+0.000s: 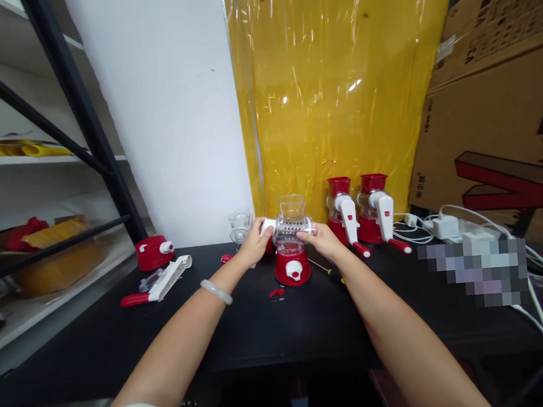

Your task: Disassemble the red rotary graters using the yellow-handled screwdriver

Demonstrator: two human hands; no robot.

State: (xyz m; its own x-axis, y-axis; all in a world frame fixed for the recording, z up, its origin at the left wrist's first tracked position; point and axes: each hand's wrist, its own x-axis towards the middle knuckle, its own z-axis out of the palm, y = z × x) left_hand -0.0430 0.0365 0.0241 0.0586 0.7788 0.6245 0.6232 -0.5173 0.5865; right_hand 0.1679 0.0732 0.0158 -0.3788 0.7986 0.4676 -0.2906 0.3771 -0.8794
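At centre frame, the near ends of the clear grater drum [293,227] are covered by the left hand [254,244] and the right hand [324,239]. At right, a patch over the table [280,327] is pixelated beyond reading. The cardboard box [493,126] is cut off by the right edge, the shelf [40,159] by the left.

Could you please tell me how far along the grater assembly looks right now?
Done: two assembled graters with handles stand at the back. In hand: left hand and right hand hold the drum on a third grater, no handle fitted. Left: a loose base and crank handle.
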